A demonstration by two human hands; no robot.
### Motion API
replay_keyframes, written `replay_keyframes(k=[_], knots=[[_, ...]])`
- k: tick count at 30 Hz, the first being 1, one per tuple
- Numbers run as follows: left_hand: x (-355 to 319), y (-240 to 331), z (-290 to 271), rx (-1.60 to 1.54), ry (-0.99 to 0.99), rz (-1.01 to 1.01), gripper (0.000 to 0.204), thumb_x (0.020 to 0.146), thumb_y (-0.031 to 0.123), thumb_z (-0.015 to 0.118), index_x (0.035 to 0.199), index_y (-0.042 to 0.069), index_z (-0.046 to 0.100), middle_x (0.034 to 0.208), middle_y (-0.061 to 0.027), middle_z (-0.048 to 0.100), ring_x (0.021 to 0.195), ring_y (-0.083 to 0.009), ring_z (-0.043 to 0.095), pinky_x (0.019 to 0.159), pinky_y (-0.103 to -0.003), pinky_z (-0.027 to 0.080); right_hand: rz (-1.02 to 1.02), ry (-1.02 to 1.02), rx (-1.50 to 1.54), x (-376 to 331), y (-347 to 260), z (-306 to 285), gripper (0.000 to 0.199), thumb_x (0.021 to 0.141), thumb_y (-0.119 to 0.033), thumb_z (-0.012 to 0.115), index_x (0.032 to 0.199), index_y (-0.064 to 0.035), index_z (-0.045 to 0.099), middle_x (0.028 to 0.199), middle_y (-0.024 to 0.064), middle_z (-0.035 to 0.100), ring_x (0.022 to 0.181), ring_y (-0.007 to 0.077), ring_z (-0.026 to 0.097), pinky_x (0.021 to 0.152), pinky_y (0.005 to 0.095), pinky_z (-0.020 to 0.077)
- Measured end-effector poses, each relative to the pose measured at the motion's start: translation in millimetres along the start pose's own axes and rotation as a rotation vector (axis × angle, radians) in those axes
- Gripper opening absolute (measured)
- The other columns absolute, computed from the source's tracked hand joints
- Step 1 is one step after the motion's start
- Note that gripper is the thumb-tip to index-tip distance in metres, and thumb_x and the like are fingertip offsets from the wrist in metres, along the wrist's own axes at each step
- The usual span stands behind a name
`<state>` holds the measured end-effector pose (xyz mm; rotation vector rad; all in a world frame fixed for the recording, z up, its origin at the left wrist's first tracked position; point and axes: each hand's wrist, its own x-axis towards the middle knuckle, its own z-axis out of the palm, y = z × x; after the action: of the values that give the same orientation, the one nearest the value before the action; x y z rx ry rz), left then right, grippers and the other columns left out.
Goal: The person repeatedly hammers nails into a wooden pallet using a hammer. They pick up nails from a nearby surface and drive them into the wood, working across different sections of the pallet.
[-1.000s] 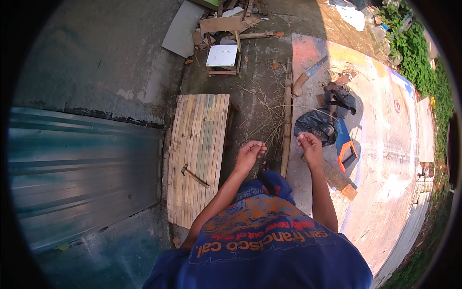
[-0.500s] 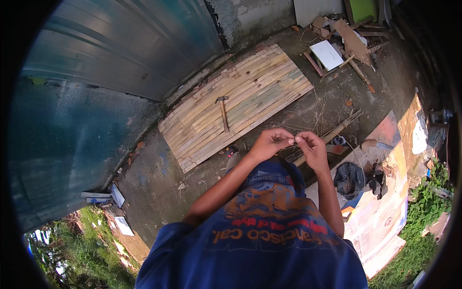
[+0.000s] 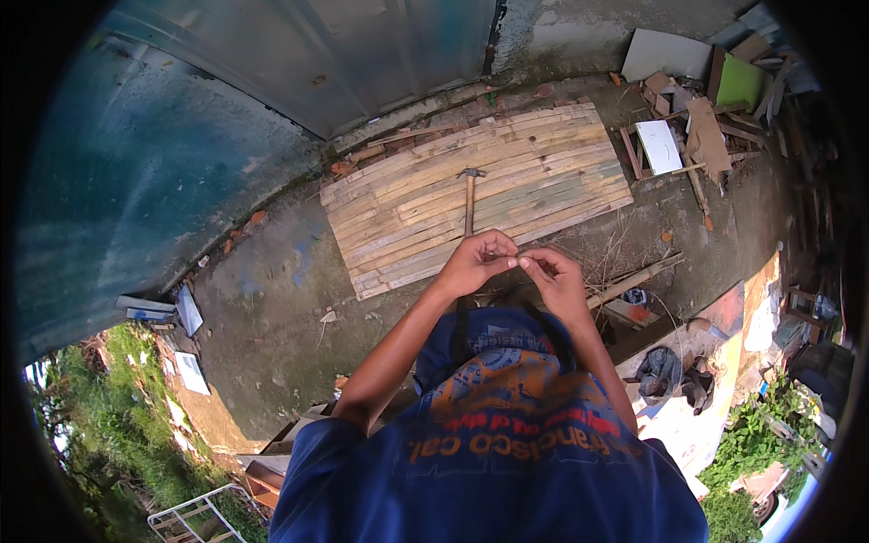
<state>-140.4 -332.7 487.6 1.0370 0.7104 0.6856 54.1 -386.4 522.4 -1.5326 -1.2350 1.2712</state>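
Observation:
In front of my chest, my left hand [image 3: 480,261] and my right hand [image 3: 557,279] meet, thumbs and forefingers pinched fingertip to fingertip. Whatever is between them is too small to make out. Beyond the hands lies a flat panel of narrow wooden slats [image 3: 385,222] on the ground. A claw hammer [image 3: 470,201] rests on top of it, its metal head away from me and the end of its wooden handle just behind my left hand. Neither hand touches the panel or visibly grips the hammer.
Sheet metal [image 3: 262,63] walls the far left. Scrap boards, including a white one [image 3: 659,147] and a green one [image 3: 740,84], pile at far right. A wooden pole [image 3: 636,281] and a black plastic bag [image 3: 663,369] lie on my right. A white metal frame [image 3: 201,518] stands at lower left.
The whole view has turned and shifted, so the panel and hammer sit farther right in the picture. My hands stay pinched together and now appear closer to the hammer's handle.

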Motion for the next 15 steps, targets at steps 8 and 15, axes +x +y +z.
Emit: replay_keyframes(k=[8,15], knots=[[-17.2,-28.4,-78.4,-0.063,0.366,-0.089,0.026,0.103,0.019,0.061,0.121,0.002,0.067,0.097,-0.0008,0.067,0.086,-0.0098,0.06,0.082,-0.027,0.051,0.006,-0.024,-0.097,54.5,14.7,60.0,0.019,0.099,-0.02,0.068,0.11,-0.004,0.068,0.075,0.0018,0.065,0.066,0.0061,0.054,0.061,0.0253,0.0453],[-15.3,-90.3,-115.8,-0.255,0.709,-0.238,0.017,0.099,0.015,0.066,0.111,0.003,0.067,0.094,-0.0026,0.07,0.082,-0.0112,0.064,0.079,-0.027,0.053,0.078,-0.086,-0.18,115.6,65.3,73.7,0.019,0.098,-0.021,0.067,0.106,-0.0034,0.067,0.078,0.0051,0.068,0.067,0.0101,0.059,0.063,0.0282,0.0481]])
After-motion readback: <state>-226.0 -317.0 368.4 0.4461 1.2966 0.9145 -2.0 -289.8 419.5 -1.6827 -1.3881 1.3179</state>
